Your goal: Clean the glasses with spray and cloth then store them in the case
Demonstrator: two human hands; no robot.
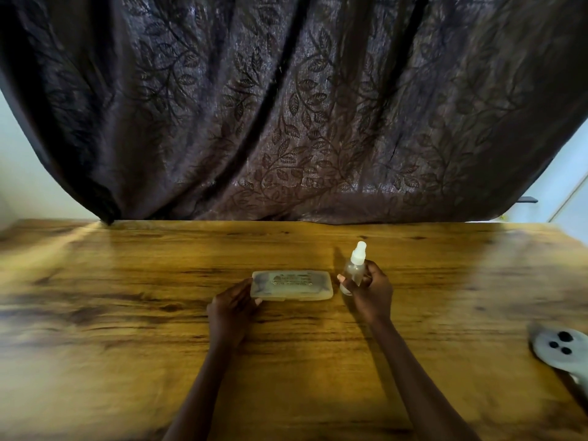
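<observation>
head | left hand (234,302) fingers hold case (292,285) end | right hand (370,291) fingers grip spray bottle (354,268)

The case (292,285) at the left hand (234,302) is showing translucent beige with a gold emblem. The spray bottle (353,269) in the right hand (370,289) is showing clear with a white cap. The table (127,313) is displaying amber-brown wood grain. The curtain (286,106) beyond both hands is displaying dark brown with a leaf-vine pattern.

Dark curtain (286,106) – grey controller (560,348) rt.
</observation>
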